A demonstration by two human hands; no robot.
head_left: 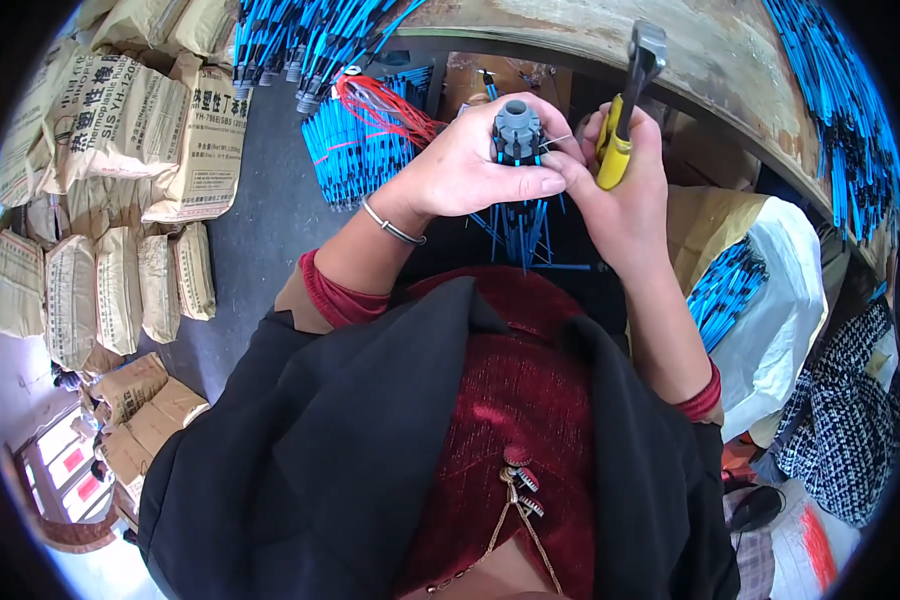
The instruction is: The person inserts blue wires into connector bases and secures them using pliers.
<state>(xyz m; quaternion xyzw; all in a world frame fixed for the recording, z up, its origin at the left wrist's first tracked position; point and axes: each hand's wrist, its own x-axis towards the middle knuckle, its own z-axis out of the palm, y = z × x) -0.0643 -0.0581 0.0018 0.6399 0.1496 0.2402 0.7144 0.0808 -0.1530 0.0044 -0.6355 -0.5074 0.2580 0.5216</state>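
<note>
Paper sacks (118, 290) stand along my left. My left hand (465, 165) curls closed around the blue-and-black bundle (516, 148), roughly upright, grey end up, blue stems down; just beside it, my right hand (625, 205) grips a yellow-handled tool (616, 150).

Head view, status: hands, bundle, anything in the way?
Left hand gripping blue-rod bundle, grey ends toward camera. Right hand holding yellow-handled tool, close against bundle. Red strands beside left hand; nothing covering grey ends.
</note>
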